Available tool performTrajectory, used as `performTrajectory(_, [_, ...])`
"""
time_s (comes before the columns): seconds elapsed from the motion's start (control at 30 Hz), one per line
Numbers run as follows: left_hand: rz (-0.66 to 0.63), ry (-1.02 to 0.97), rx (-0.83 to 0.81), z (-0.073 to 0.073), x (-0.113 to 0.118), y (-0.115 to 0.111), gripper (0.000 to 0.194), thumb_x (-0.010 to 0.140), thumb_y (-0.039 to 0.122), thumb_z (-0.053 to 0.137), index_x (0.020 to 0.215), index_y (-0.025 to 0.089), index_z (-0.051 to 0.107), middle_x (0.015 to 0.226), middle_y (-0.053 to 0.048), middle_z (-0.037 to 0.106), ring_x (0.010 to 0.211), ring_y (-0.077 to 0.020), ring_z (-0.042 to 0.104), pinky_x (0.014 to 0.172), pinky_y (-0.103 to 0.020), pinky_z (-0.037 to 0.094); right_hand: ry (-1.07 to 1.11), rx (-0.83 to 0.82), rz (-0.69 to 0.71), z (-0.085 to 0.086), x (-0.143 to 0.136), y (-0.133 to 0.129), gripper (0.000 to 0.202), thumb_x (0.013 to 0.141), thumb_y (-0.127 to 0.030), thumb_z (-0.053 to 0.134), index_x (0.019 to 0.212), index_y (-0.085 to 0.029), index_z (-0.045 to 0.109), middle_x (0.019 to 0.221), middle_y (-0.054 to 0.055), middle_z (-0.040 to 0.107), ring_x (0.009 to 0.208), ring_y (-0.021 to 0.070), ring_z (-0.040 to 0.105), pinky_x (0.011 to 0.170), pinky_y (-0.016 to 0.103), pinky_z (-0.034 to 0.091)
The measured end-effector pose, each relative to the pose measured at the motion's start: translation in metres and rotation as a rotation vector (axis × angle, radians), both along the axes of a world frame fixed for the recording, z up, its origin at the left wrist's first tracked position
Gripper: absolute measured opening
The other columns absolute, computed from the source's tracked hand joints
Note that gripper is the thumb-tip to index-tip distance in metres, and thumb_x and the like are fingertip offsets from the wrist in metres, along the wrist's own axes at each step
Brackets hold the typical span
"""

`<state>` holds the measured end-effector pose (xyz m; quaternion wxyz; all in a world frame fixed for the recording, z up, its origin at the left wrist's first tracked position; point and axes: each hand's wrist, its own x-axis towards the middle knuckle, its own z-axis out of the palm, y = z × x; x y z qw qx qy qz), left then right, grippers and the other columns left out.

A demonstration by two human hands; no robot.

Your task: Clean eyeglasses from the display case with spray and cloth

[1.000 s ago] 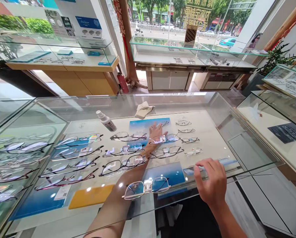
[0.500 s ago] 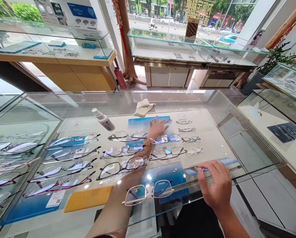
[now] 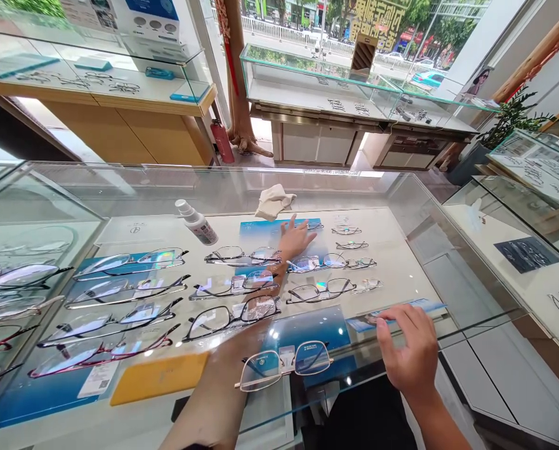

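My left hand [image 3: 296, 240] reaches under the glass top of the display case [image 3: 377, 375], its fingers spread over a blue card [image 3: 256, 230] at the back. Beside the fingertips lies a pair of eyeglasses [image 3: 314, 225], partly hidden. Several eyeglasses lie on the glass above my forearm, among them a black-framed pair [image 3: 232, 317] and, nearest me, a gold-framed pair [image 3: 284, 365]. My right hand [image 3: 408, 347] is at the front right edge of the glass, fingers loosely bent and thumb apart, with nothing visible in it. A blue strip [image 3: 424, 304] shows behind it.
A white spray bottle [image 3: 197, 224] and a crumpled beige cloth [image 3: 276, 202] are toward the back. A yellow flat case [image 3: 157, 378] lies front left, near more eyeglasses [image 3: 129, 290]. Other glass showcases [image 3: 317, 81] stand by the window, with a fire extinguisher [image 3: 222, 141] nearby.
The view has shifted slightly. My left hand stays at the back by the blue card, with its fingers a little more spread. My right hand has hardly moved.
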<state>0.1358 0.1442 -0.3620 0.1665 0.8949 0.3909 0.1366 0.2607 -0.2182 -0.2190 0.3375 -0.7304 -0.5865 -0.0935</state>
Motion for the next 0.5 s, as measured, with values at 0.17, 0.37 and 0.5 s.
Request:
performTrajectory(0.17, [0.107, 0.0, 0.062, 0.001, -0.004, -0.016, 0.048, 0.11, 0.052, 0.045, 0.129, 0.018, 0.073, 0.171, -0.015, 0.047, 0.16, -0.04, 0.024, 0.125, -0.061, 0.018, -0.003, 0.001, -0.01, -0.001, 0.0, 0.0, 0.013, 0.102, -0.025, 0.06, 0.092, -0.026, 0.067, 0.088, 0.006, 0.074, 0.085, 0.028, 0.065, 0.082, 0.044, 0.044])
performTrajectory(0.37, [0.163, 0.013, 0.017, 0.005, -0.009, -0.057, 0.038, 0.108, 0.041, 0.049, 0.129, 0.017, 0.07, 0.146, -0.021, 0.06, 0.141, -0.0404, 0.043, 0.115, -0.059, 0.032, -0.015, 0.026, 0.0, -0.003, 0.003, 0.001, 0.014, 0.102, -0.026, 0.06, 0.089, -0.025, 0.067, 0.086, 0.005, 0.073, 0.081, 0.026, 0.063, 0.08, 0.042, 0.043])
performTrajectory(0.5, [-0.004, 0.037, -0.021, 0.012, -0.009, -0.105, 0.034, 0.107, 0.033, 0.044, 0.12, 0.018, 0.072, 0.127, -0.021, 0.066, 0.126, -0.0413, 0.053, 0.109, -0.062, 0.038, -0.021, 0.041, 0.005, -0.004, 0.005, 0.002, 0.014, 0.101, -0.027, 0.06, 0.088, -0.025, 0.066, 0.085, 0.004, 0.073, 0.081, 0.0251, 0.063, 0.079, 0.041, 0.042])
